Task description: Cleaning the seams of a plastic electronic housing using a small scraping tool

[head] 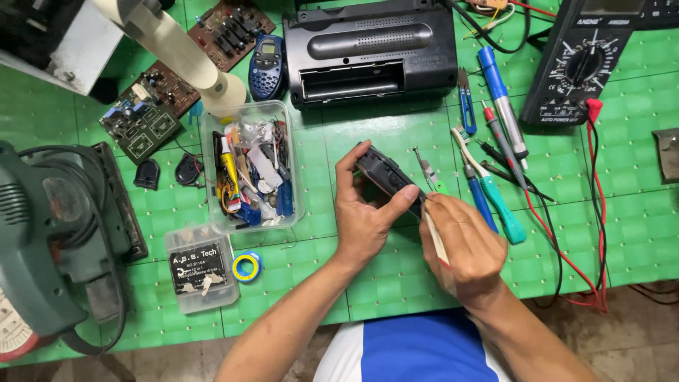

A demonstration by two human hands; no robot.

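Small black device (385,177) is held above the green tabletop (396,276), clamped in the left hand (364,212) between thumb and fingers. The right hand (463,244) is closed on a thin pale tool (435,237) whose tip touches the device's edge. The step in hand seems to be prying or cleaning; continuing would call for a steady grip and light pressure.
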